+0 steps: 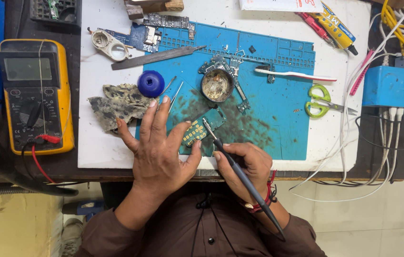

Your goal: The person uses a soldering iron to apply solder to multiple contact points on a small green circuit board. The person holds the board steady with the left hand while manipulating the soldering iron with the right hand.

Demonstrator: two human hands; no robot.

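at the far left of the counter [97,157] lay a yellow multimeter [36,96]. our left hand [156,150], fingers spread, held nothing and steadied a small green circuit board [201,127] on the blue mat [278,95]. our right hand [244,164] had its grip closed around a dark soldering iron [240,173], tip touching the board.

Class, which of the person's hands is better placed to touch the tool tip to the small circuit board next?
Probably the right hand: it grips the soldering iron, tip at the small circuit board. The left hand rests spread beside the board.
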